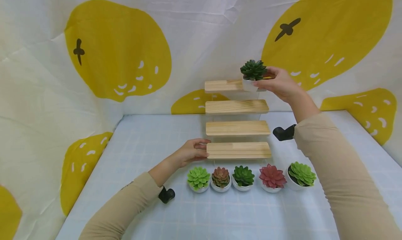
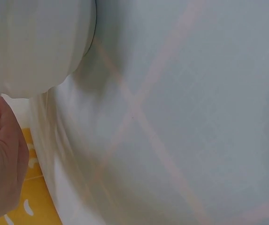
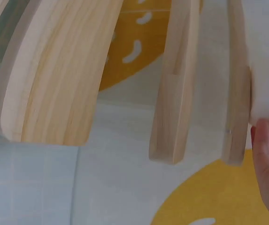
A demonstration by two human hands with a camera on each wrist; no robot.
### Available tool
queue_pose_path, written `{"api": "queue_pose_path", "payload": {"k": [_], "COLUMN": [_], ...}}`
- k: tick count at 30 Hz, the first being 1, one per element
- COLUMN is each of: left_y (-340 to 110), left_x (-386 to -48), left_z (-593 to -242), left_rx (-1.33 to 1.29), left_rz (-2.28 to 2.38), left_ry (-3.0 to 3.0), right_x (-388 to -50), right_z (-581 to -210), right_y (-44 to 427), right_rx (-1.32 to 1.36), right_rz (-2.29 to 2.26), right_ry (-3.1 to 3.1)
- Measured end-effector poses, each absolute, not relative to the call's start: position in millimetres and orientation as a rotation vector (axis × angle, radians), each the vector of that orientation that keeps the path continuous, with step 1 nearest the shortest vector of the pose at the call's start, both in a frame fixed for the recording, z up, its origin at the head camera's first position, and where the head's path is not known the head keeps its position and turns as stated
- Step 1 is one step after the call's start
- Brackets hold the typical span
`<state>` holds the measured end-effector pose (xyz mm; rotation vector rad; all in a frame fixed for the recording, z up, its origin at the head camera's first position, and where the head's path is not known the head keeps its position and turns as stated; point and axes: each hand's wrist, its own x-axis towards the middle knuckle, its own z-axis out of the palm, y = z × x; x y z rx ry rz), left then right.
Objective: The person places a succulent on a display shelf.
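Succulent, dark green, artificial-looking, in white pot: located at the right half of the top tier of a wooden stepped shelf; whether the pot's base bears on the board or sits just above it cannot be told. Right hand: pinches that pot from the right side, thumb toward the viewer, fingers behind. Left hand: well apart from the right and lower, grips the left end of the lowest tier with its fingers. Shelf: four pale boards with rounded corners, visible grain, ranked one above another, the lower ones nearer the viewer. Row before the shelf, five potted succulents in white pots, left to right: light green rosette; brownish-red rosette; dark green rosette; red rosette, pointed leaves; second light green rosette, just beside the red one. First three close-set; a wider gap before the fourth. Sleeves, beige, on both arms; a black fitting at each cuff, the right one angular. Tablecloth, pale blue, faintly checked. Backdrop, white cloth, printed with large yellow fruit shapes bearing white dashes.
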<state>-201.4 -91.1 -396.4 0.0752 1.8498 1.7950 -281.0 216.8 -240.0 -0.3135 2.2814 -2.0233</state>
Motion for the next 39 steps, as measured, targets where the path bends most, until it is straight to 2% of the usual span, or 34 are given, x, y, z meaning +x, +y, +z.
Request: {"api": "queue_pose_path", "payload": {"k": [13,39], "left_y": [-87.8,-90.7], "left_x": [-201.1,-202.2], "left_z": [-394.9,-396.0], "left_rx": [0.046,0.049], "left_rz": [1.781,1.786], "left_ry": [1.862,1.852], "right_x": [-287.8,-302.1], "right_z": [-236.6,-244.3], "right_y": [201.3,173.5], "right_rx": [-0.227,-0.254], "right_rz": [-2.038,-2.233], "right_ry": [2.189,2.028]}}
